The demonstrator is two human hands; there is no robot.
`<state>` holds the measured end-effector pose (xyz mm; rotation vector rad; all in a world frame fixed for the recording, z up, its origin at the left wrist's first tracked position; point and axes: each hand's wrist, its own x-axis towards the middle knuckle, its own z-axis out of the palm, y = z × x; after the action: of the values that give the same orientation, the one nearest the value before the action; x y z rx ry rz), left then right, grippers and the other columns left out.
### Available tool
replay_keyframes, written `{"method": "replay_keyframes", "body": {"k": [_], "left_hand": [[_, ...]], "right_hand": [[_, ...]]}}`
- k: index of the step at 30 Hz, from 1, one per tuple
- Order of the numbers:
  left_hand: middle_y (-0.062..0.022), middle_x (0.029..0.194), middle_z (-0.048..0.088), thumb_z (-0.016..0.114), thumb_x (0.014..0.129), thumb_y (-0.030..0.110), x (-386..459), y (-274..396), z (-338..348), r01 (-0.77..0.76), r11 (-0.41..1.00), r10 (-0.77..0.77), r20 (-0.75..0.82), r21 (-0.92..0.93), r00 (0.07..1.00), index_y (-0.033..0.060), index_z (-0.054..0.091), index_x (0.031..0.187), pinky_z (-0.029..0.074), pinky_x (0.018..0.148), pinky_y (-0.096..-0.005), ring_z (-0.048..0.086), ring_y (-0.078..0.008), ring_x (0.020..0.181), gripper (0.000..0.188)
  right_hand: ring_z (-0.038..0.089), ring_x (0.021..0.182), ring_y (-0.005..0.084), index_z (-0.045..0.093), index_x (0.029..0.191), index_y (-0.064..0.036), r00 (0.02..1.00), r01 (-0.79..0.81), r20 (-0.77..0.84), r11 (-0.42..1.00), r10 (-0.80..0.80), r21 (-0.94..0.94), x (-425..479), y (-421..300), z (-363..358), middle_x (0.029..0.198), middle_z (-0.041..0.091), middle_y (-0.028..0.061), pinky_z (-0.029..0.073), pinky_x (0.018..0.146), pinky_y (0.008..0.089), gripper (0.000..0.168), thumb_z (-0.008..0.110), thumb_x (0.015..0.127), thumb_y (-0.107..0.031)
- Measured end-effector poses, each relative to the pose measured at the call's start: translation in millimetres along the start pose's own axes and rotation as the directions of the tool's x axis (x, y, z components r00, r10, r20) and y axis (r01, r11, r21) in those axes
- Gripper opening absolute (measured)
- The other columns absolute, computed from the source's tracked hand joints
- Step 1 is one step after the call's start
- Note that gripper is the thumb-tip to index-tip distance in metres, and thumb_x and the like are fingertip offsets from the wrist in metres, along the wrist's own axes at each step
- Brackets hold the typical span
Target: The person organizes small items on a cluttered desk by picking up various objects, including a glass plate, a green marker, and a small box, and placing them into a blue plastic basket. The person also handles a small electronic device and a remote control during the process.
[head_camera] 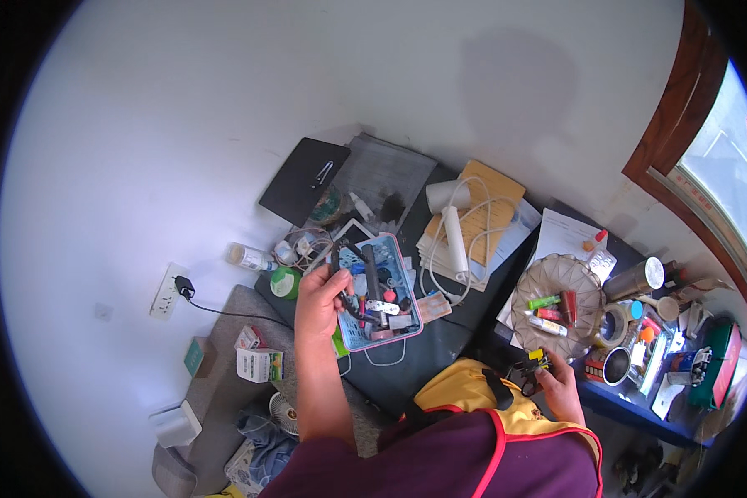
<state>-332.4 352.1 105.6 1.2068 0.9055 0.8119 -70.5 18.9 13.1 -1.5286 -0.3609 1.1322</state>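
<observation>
My left hand (pixel 322 300) grips a thin black curved object (pixel 350 305), perhaps a headband, over the left side of a blue plastic basket (pixel 414 309). Inside the basket lie a dark grey bar (pixel 371 274), a white oval piece with dark marks (pixel 383 307), a small pink item (pixel 389 295) and other small goods. Lower right, my right hand (pixel 559 381) holds a cluster of small yellow and black items (pixel 536 360) that I cannot make out. It is just below a scalloped glass bowl (pixel 526 280) with several small tubes in it.
A white hair dryer (pixel 454 239) with its cord rests on papers and a brown envelope (pixel 492 187). To the right stand a metal cylinder (pixel 635 279), a tape roll (pixel 613 327) and an open can (pixel 616 366). A black cable (pixel 239 311) runs from a wall socket (pixel 169 292) at left.
</observation>
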Motion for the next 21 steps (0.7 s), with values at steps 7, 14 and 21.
{"method": "replay_keyframes", "body": {"k": [7,14,21], "left_hand": [[-0.0041,0.068,0.059,0.06,0.089,0.015,-25.7,43.4,-3.7,-0.092,0.994,0.093,0.025,-0.051,0.995,0.001,0.059,0.083,0.03,0.047,-0.016,0.04,-0.0024,0.05,0.016],[-0.0028,0.071,0.061,0.069,0.084,0.02,-46.2,55.1,23.9,-0.126,0.991,0.116,0.185,0.041,0.976,0.0014,0.063,0.087,0.028,0.048,-0.016,0.046,-0.0025,0.056,0.02],[-0.0012,0.073,0.063,0.065,0.088,0.017,-60.5,39.2,47.3,0.162,0.943,-0.253,0.307,0.292,0.917,0.0026,0.066,0.087,0.035,0.051,-0.0174,0.053,-0.0046,0.062,0.015]], "right_hand": [[0.055,0.087,0.0109,0.044,0.131,0.008,0.994,0.086,0.069,0.994,-0.081,-0.07,15.1,8.7,2.5,0.1,0.06,0.0062,0.047,0.079,0.0249,0.047,0.056,0.087,0.0],[0.055,0.088,0.0109,0.045,0.131,0.008,0.997,0.069,0.043,0.997,-0.068,-0.025,6.8,7.9,-2.0,0.101,0.06,0.0063,0.047,0.078,0.0249,0.045,0.056,0.088,-0.001],[0.055,0.081,0.009,0.043,0.133,0.007,0.998,0.057,-0.003,0.998,-0.057,0.028,-3.3,10.5,-8.0,0.097,0.06,0.0047,0.049,0.069,0.0236,0.046,0.056,0.089,0.0]]}}
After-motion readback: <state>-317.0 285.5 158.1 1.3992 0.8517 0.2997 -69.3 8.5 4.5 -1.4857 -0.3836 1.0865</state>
